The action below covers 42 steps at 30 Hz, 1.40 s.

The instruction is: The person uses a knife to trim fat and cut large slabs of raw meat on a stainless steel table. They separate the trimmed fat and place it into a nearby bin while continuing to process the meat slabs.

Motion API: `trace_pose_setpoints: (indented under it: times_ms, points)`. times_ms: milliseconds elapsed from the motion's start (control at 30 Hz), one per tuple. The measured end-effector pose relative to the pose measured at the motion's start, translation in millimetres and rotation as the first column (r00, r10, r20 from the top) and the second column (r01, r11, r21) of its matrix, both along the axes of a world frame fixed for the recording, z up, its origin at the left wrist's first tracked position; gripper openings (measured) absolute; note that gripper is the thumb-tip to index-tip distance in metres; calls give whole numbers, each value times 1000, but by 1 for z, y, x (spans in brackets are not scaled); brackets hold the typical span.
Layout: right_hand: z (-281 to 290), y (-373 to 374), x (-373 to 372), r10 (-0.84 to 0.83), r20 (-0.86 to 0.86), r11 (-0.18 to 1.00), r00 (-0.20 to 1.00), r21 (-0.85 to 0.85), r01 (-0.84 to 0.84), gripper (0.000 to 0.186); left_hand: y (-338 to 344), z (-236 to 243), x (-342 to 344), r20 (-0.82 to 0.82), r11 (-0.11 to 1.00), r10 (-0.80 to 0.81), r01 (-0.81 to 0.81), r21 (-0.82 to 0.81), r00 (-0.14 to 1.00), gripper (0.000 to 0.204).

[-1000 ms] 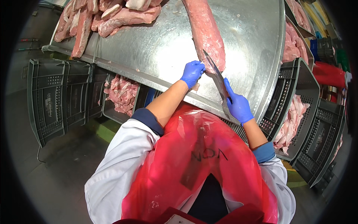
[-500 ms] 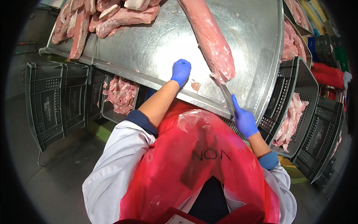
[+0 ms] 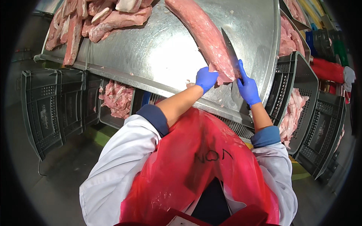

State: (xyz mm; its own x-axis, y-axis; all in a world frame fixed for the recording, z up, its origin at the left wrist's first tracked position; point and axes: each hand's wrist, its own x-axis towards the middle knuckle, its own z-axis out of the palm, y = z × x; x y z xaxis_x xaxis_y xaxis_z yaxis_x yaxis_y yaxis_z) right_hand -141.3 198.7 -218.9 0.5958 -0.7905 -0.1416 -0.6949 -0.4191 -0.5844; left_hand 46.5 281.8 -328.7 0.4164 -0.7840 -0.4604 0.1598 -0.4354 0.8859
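So way off on my left there's a bunch of dark grey crates (image 3: 41,109) standing on the floor, then a big messy pile of meat strips (image 3: 117,22) at the far left of the steel table (image 3: 158,41), one long strip hanging down toward the near rim. Below that rim there's a tub of pink trimmings (image 3: 117,100). Middle of the view is mostly me in my red plastic apron (image 3: 196,147), up against the table edge. My left hand (image 3: 207,80), blue glove on, is at the left side of the near end of the long piece of meat (image 3: 203,35), fingers curled in and pinching what looks like a loose flap; the fingertips themselves are kinda hidden. That long piece lies right in front of me, running from the far side of the table down to my hands, leaning a bit left at the top. Along its right side is the knife (image 3: 230,47), tip pointing away from me; can't tell if the edge is actually in the meat. My right hand (image 3: 248,88), same blue glove, is wrapped round the handle, one finger stretched up along it. Past that, off the table on my right, a dark crate (image 3: 307,81) holds pale pieces (image 3: 292,116), and more pink meat (image 3: 290,39) sits further up.
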Motion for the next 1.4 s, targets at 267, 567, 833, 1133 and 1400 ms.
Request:
trace_pose_setpoints:
  times_ms: [267, 567, 833, 1133, 1400]
  points:
    - [11, 63, 17, 247, -339, 956, 908, -71, -286, 86, 17, 15, 12, -305, 986, 115, -145, -77, 945, 10]
    - [38, 103, -79, 235, -288, 971, 929, 20, -239, 89, 43, 22, 54, -205, 990, 132, -141, -30, 970, 9]
    - [16, 79, -28, 308, -223, 950, 925, 32, -309, 80, 104, 125, 146, 145, 947, 142, -92, -308, 979, 10]
    - [12, 109, -57, -193, 108, 974, 975, 141, 177, 77, 326, 90, 387, 752, 731, -583, -206, 651, 307, 42]
    - [32, 120, -38, -416, 185, 892, 890, 273, 360, 80, -112, 113, 226, 977, 516, -84, 829, 213, -198, 73]
